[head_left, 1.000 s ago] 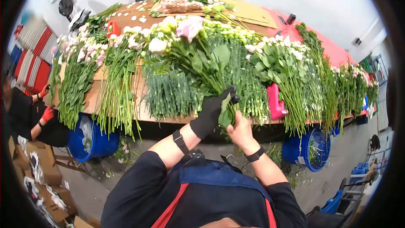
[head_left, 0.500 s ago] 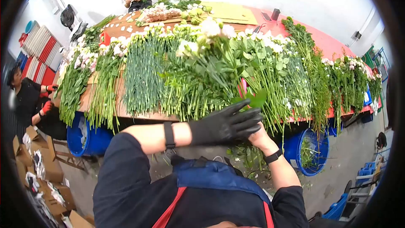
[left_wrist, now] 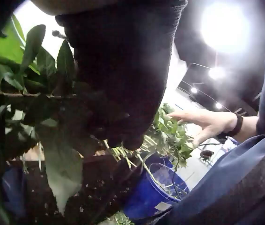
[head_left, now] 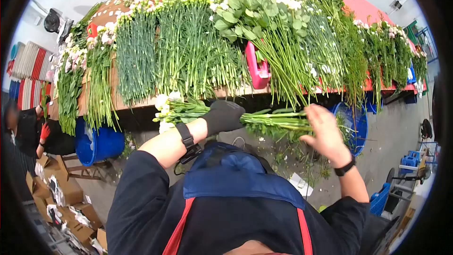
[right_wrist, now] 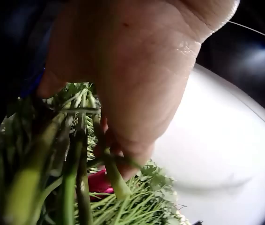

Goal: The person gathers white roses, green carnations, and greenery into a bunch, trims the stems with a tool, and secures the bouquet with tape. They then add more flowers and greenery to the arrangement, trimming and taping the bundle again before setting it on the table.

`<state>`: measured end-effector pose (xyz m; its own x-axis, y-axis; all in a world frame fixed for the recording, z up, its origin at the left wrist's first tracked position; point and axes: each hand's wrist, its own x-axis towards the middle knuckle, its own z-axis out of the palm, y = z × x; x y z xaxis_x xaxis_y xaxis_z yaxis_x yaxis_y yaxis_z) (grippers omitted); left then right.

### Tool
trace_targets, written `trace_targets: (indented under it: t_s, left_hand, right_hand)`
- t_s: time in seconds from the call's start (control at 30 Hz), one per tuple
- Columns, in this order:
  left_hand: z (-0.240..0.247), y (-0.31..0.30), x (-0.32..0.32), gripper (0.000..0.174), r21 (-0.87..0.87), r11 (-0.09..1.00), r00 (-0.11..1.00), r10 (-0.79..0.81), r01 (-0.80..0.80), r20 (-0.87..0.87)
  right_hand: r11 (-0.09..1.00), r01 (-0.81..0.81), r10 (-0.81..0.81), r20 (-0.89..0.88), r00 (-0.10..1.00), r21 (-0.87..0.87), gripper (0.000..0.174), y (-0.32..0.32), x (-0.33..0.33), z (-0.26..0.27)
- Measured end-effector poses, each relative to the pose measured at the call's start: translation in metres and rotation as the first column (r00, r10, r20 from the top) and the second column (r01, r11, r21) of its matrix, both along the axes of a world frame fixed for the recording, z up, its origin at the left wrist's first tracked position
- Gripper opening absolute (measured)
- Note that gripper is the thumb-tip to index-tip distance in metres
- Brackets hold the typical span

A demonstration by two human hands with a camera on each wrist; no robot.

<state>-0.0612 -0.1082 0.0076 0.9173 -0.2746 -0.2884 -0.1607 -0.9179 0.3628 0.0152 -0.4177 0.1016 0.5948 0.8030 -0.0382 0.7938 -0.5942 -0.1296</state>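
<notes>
In the head view a bunch of stems lies level in front of the table's near edge, its pale blooms toward the left. The gloved left hand grips the bunch around its middle. At the cut ends on the right, the bare right hand has its fingers extended and thumb apart. In the left wrist view the dark glove wraps the stems, and the right hand is spread beyond them. The right wrist view has the right palm beside loose stem ends.
Rows of cut flowers cover the table, with a pink tape dispenser among them. Blue buckets stand below the edge. Open cartons are at lower left. A person in red gloves is at the left.
The bunch has swung from upright over the table to level before its near edge, blooms leftward. My left hand has moved back left, my right hand outward to the right. The view has tilted down.
</notes>
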Motion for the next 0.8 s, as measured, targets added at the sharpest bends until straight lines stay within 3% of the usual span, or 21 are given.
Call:
trace_targets:
  t_s: [0.1,0.17,0.27,0.3,0.33,0.37,0.4,0.47,0.57,0.6,0.63,0.67,0.77,0.8]
  left_hand:
    - [-0.020,0.020,-0.003,0.039,-0.067,0.986,0.989,0.151,-0.151,-0.011]
    - [-0.011,0.037,0.000,0.041,-0.176,0.952,0.964,0.232,-0.252,-0.127]
    - [-0.026,0.054,0.001,0.042,-0.221,0.946,0.966,0.207,-0.238,-0.154]
    - [-0.025,0.050,0.004,0.043,-0.231,0.946,0.967,0.191,-0.226,-0.167]
    - [-0.020,0.041,0.010,0.043,-0.240,0.947,0.969,0.174,-0.214,-0.177]
    - [-0.018,0.030,0.017,0.043,-0.249,0.947,0.970,0.159,-0.203,-0.185]
    - [-0.021,0.019,0.029,0.040,-0.252,0.950,0.969,0.130,-0.182,-0.210]
    - [-0.042,-0.003,0.050,0.044,-0.289,0.948,0.982,0.086,-0.133,-0.167]
    - [-0.077,-0.024,0.086,0.051,-0.302,0.949,0.981,0.030,-0.089,-0.194]
    - [-0.082,-0.026,0.092,0.055,-0.403,0.908,0.991,0.074,-0.114,-0.113]
    - [-0.079,-0.026,0.099,0.056,-0.377,0.920,0.988,0.065,-0.113,-0.137]
    - [-0.071,-0.025,0.105,0.057,-0.348,0.931,0.985,0.057,-0.111,-0.162]
    - [-0.073,-0.021,0.120,0.054,-0.335,0.932,0.972,0.061,-0.137,-0.229]
    - [-0.074,-0.020,0.122,0.053,-0.340,0.928,0.966,0.070,-0.155,-0.248]
  right_hand:
    - [0.967,0.253,-0.252,0.096,0.963,0.005,0.071,-0.065,0.015,0.028]
    - [0.904,0.425,-0.422,0.233,0.876,0.039,0.054,-0.113,0.010,0.032]
    - [0.772,0.622,-0.609,0.126,0.783,-0.132,0.033,-0.144,-0.006,0.026]
    - [0.850,0.526,-0.527,0.050,0.848,0.036,0.014,-0.116,-0.017,0.025]
    - [0.824,0.537,-0.505,-0.192,0.841,0.183,0.009,-0.088,-0.027,0.020]
    - [0.812,0.548,-0.420,-0.449,0.788,0.202,0.007,-0.050,-0.033,0.022]
    - [0.826,0.455,-0.255,-0.498,0.829,0.333,0.006,-0.016,-0.036,0.012]
    - [0.837,0.315,-0.090,-0.456,0.886,0.447,0.009,0.049,-0.023,-0.008]
    - [0.826,0.258,-0.086,-0.341,0.936,0.501,0.017,0.120,0.042,-0.081]
    - [0.849,0.330,-0.221,-0.291,0.931,0.412,0.023,0.137,0.067,-0.106]
    - [0.814,0.513,-0.361,-0.456,0.814,0.271,0.025,0.151,0.092,-0.133]
    - [0.829,0.505,-0.430,-0.302,0.851,0.242,0.026,0.163,0.106,-0.140]
    - [0.813,0.575,-0.565,-0.364,0.740,-0.091,0.028,0.177,0.143,-0.183]
    - [0.797,0.601,-0.573,-0.388,0.722,-0.059,0.027,0.180,0.144,-0.183]
